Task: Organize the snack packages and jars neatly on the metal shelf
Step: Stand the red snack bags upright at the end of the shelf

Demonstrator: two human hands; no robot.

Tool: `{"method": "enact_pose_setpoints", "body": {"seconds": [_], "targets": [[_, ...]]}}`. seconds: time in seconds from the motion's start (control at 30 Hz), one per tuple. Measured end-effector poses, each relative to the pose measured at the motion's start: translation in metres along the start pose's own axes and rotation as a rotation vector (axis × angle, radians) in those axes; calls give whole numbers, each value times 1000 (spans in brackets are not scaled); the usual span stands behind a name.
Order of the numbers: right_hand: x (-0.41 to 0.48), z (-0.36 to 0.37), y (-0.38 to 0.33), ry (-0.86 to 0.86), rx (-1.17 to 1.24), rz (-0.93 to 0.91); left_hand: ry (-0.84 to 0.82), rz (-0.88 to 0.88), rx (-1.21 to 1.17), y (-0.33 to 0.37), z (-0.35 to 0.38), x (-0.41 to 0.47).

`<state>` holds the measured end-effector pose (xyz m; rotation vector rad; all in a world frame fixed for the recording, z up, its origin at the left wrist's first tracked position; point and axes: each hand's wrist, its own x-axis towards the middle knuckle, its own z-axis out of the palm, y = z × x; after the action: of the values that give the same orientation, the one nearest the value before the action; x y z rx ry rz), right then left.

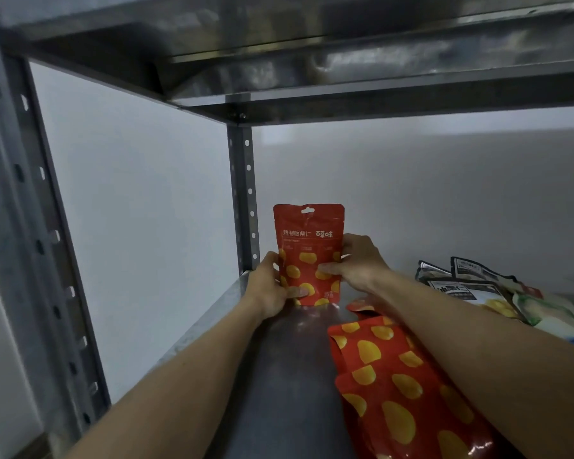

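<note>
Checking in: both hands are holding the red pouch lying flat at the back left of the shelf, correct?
Not lying flat. The head view shows the left hand and right hand holding the red pouch upright at the back left of the shelf.

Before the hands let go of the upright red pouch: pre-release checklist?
1. The upright red pouch vertical, label forward, beside the rear post: ok.
2. The left hand and right hand gripping its sides: ok.
3. Its base seated flat on the shelf: cannot tell.
4. The flat red pouches stood up: not ok, lying in front.
5. The mixed packages at right sorted: not ok, overlapping.
</note>
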<state>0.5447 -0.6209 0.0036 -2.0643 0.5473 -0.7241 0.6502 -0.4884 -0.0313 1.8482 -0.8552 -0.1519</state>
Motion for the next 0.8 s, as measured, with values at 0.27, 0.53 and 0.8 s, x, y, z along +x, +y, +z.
{"method": "enact_pose_setpoints", "body": {"seconds": [0.27,0.53,0.8], "targets": [[0,-4,1,-24,-18,20,7,-10,24,-3,0,1],[-29,-46,-30,63,-178,76,110,-60,56,13,-9,-20],[-99,-89,-49,21,-394,39,-147,31,122,42,-21,-65]]}}
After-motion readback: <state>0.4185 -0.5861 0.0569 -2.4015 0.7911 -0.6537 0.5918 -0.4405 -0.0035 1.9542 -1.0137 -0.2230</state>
